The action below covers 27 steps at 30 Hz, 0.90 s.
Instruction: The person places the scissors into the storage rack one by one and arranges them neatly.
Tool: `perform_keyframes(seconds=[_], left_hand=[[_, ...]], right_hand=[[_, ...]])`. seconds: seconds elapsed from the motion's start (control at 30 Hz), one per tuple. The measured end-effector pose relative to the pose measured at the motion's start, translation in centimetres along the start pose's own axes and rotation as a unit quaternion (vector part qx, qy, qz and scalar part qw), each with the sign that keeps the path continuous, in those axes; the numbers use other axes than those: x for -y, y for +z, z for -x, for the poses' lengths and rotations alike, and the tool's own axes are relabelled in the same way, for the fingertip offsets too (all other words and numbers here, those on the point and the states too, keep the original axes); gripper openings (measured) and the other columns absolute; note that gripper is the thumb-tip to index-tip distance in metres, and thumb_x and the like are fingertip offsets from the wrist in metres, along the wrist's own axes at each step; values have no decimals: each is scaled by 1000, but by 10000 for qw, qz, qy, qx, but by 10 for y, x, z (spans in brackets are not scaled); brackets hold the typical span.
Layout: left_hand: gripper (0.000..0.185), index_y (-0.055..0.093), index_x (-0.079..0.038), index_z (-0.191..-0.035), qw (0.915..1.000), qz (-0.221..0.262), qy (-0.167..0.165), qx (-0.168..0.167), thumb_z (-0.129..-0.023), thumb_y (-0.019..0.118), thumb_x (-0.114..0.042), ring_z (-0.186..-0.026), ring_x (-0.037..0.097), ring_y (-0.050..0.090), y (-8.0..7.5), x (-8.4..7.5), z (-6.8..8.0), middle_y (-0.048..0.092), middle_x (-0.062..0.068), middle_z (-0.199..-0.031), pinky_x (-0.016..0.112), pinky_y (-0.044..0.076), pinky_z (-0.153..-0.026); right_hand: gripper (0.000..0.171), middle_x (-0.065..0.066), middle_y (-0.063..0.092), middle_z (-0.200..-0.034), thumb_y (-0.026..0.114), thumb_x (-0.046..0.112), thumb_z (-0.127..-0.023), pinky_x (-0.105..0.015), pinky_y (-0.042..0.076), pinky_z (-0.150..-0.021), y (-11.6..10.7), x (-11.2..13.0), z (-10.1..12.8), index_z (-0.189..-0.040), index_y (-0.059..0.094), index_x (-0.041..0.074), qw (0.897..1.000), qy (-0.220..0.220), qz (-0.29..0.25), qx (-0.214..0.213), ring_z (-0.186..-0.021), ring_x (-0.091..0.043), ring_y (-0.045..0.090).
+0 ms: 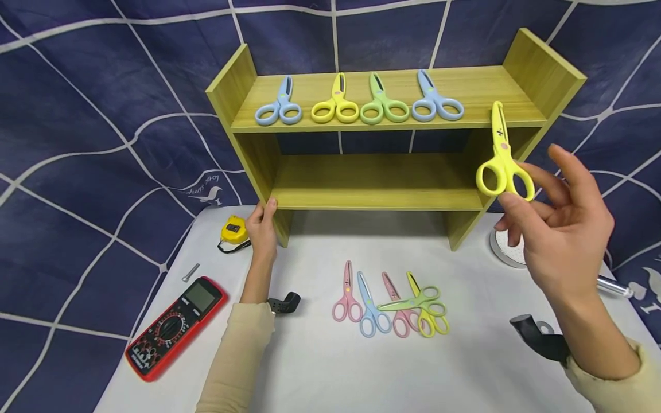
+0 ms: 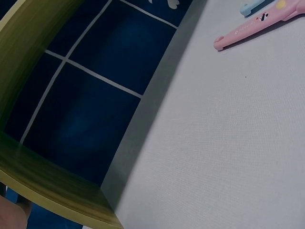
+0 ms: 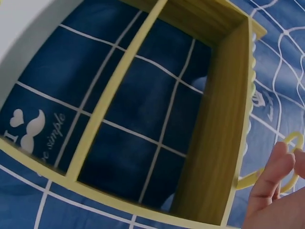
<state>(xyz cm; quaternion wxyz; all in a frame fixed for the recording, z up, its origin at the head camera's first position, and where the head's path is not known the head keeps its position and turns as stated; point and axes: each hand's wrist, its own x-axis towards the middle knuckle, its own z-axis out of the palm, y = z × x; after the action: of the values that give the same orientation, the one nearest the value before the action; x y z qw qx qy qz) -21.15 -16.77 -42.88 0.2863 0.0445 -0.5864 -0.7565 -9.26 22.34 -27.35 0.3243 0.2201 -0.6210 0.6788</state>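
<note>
nearby, right hand (image 1: 563, 229) pinches yellow scissors (image 1: 502, 160) by finger loops, blades up, raised beside right end of wooden shelf (image 1: 384, 135). likely light, stiff plastic, smooth; loops look like safest hold. five more scissors (image 1: 392, 301) lie on worktop (image 1: 330, 355). left hand (image 1: 262, 226) curls round shelf's left leg. farther, four scissors lie on top shelf.

A red multimeter (image 1: 175, 328) lies at the table's (image 1: 320, 373) left edge, a yellow tape measure (image 1: 233, 230) beyond it. Five scissors (image 1: 391, 304) lie clustered mid-table, with a silver disc (image 1: 507, 251) at the right.
</note>
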Motion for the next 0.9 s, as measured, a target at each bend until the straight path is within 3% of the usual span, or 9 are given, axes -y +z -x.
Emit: perform_keyframes(seconds=[0.2,0.33,0.5,0.67,0.9], left_hand=[[22,71,-19,-76,10000,-61,38,1,-93,64,-7,-77,19,47,6,-23,11,61,-9,-77,29,40,-72],[20,75,-19,-81,10000,-30,28,22,-94,63,-7,-80,18,50,5,-22,10,64,-9,-82,29,42,-75],[19,75,-18,-83,10000,-16,41,58,-94,63,-8,-79,17,51,5,-21,9,65,-9,-82,28,43,-74],[18,73,-11,-80,9999,9,114,28,-94,63,-7,-77,14,49,5,-20,9,62,-8,-79,27,41,-73],[21,75,-17,-82,9998,105,135,78,-94,62,-6,-80,10,51,7,-20,10,66,-9,-84,30,42,-78]], right_hand=[[72,-25,64,-116,64,-24,-78,-18,43,-41,7,-3,-24,-143,44,1,9978,322,-424,-401,-49,-17,62],[80,-25,65,-112,68,-18,-79,-19,41,-38,11,-11,-44,-148,38,7,9969,382,-391,-563,-47,-17,61],[85,-21,67,-111,70,-12,-81,-17,39,-39,13,-17,-62,-153,31,11,9980,339,132,-527,-46,-14,59],[80,-16,68,-109,69,-10,-82,-19,37,-35,16,-20,-79,-150,37,16,9951,790,238,-539,-41,-15,54],[77,-10,67,-114,69,-8,-84,-20,35,-31,16,-28,-95,-151,39,17,9899,1324,303,-416,-39,-15,54]])
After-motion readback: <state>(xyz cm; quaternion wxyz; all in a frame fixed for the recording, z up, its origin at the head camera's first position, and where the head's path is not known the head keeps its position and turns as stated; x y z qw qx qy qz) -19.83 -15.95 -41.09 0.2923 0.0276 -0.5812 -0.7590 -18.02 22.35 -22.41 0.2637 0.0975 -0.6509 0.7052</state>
